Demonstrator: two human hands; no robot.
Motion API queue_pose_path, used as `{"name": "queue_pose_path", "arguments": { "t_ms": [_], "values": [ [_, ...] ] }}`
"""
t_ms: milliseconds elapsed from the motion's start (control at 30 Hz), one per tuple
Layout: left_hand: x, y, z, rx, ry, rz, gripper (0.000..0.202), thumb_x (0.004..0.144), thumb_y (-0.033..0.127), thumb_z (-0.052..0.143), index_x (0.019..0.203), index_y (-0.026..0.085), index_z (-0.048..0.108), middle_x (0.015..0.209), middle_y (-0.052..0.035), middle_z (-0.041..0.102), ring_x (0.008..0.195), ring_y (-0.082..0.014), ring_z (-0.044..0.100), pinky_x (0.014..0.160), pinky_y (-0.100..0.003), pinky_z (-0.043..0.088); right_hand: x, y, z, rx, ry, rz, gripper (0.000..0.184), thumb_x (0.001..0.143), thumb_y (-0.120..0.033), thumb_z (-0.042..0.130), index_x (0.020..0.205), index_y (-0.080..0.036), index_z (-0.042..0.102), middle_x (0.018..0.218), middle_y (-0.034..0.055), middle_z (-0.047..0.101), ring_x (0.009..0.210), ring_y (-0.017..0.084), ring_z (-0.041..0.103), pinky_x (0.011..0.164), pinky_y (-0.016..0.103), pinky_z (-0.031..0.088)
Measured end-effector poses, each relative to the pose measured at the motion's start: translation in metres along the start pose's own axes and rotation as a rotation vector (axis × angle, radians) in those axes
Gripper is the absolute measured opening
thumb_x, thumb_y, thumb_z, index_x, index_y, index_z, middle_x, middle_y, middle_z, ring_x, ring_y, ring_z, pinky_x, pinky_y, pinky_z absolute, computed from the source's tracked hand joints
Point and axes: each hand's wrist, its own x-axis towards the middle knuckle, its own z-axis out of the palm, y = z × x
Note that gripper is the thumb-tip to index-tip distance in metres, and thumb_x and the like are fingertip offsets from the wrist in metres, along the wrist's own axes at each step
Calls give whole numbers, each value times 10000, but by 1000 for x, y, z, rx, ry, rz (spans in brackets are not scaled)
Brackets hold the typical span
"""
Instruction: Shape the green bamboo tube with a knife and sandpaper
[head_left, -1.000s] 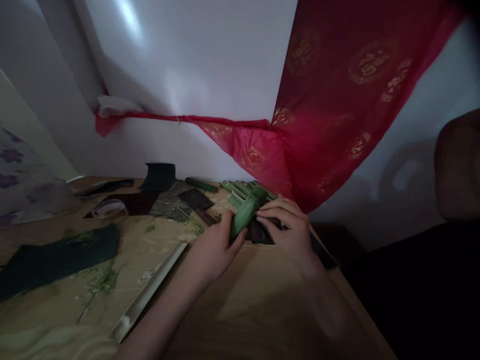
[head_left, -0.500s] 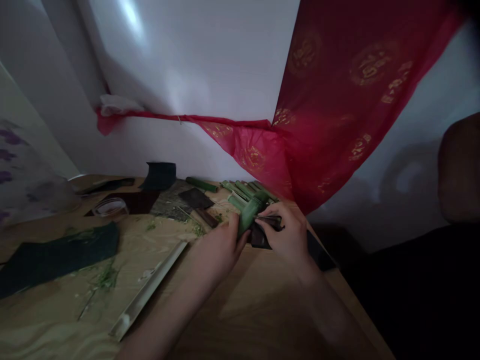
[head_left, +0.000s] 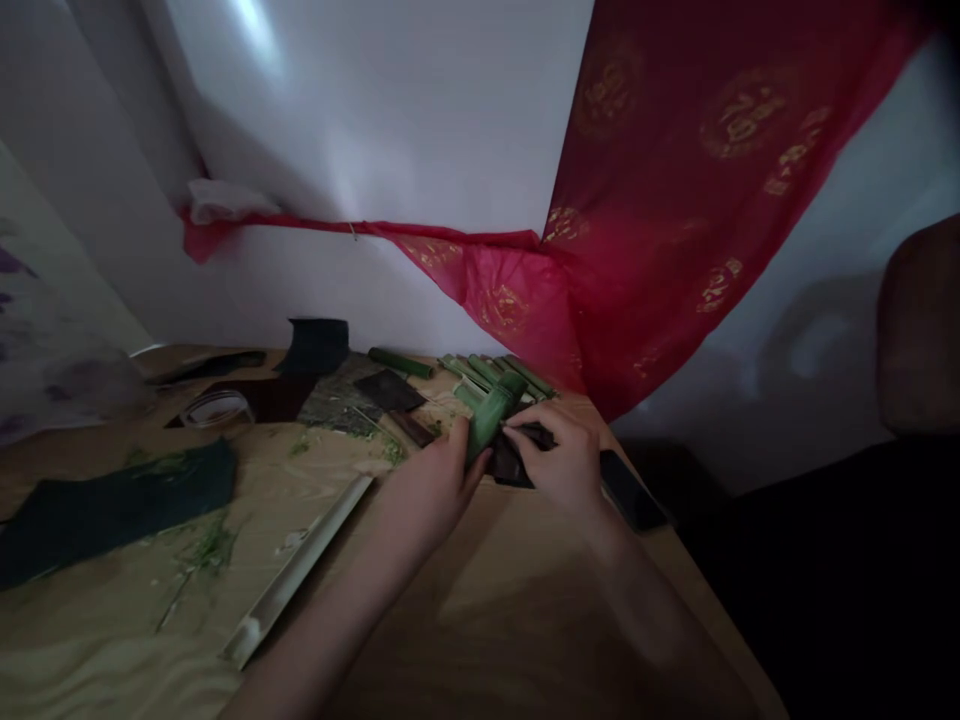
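My left hand (head_left: 431, 480) is closed around the lower end of a green bamboo piece (head_left: 493, 412), which tilts up and away to the right. Close by its right side, the fingertips of my right hand (head_left: 562, 455) are pinched on a thin dark tool (head_left: 538, 434); most of it is hidden by the fingers and I cannot make out its kind. Below and between the hands lies a dark flat piece (head_left: 510, 468). Just behind the held piece, several green bamboo strips (head_left: 480, 372) lie against the wall.
A pale split bamboo length (head_left: 300, 570) lies left of my forearm. Further left are a dark green cloth (head_left: 120, 515), green shavings (head_left: 210, 550) and a roll of clear tape (head_left: 217, 408). A dark phone-like slab (head_left: 631, 490) lies by the right edge. Red cloth (head_left: 637, 300) hangs behind.
Both hands and the bamboo piece have shifted slightly left in view, as the whole scene has. The dark slab by the right edge shows more fully.
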Motion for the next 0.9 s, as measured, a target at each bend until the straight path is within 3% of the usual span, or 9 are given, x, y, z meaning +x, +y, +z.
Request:
{"name": "queue_pose_path", "arguments": {
  "t_ms": [133, 267, 433, 567, 733, 900],
  "values": [
    [0, -1, 1, 0, 4, 6, 270, 1006, 442, 375, 1120, 205, 436, 923, -108, 724, 795, -287, 725, 539, -287, 361, -1, 2, 1, 45, -38, -39, 159, 785, -93, 704, 737, -244, 687, 739, -2, 736, 735, 193, 675, 708, 334, 526],
    [-1, -1, 2, -21, 10, 2, 263, 1006, 447, 375, 1118, 213, 425, 895, -100, 727, 787, -276, 723, 545, -279, 354, -1, 1, -1, -34, 42, -57, 164, 824, -86, 659, 775, -238, 696, 775, 19, 739, 781, 207, 674, 779, 373, 526],
    [-1, -1, 3, -41, -1, 30, 244, 1008, 420, 382, 1134, 215, 419, 913, -103, 731, 812, -283, 723, 553, -280, 365, -1, 0, -2, 6, -42, -106, 180, 824, -67, 652, 771, -236, 684, 764, 12, 730, 763, 195, 663, 760, 357, 528],
    [0, -4, 3, -40, 12, 6, 261, 1005, 448, 377, 1123, 220, 419, 875, -101, 726, 782, -296, 721, 542, -284, 363, -2, 1, 1, -38, 35, -76, 182, 822, -70, 648, 788, -244, 694, 780, 19, 738, 790, 210, 673, 786, 378, 531],
    [1, -5, 1, -99, 5, 11, 244, 1007, 445, 368, 1104, 227, 418, 872, -98, 723, 783, -289, 719, 566, -281, 379, -4, -3, 4, 33, -56, -128, 174, 842, -91, 649, 773, -244, 691, 773, 12, 736, 767, 193, 671, 772, 365, 535],
    [1, -4, -2, -133, 8, -17, 272, 1004, 466, 360, 1087, 219, 437, 839, -94, 714, 780, -290, 716, 578, -285, 389, -2, 1, 6, 7, 68, -79, 157, 854, -108, 640, 791, -240, 699, 788, 29, 734, 792, 209, 676, 779, 385, 537]
  ]
}}
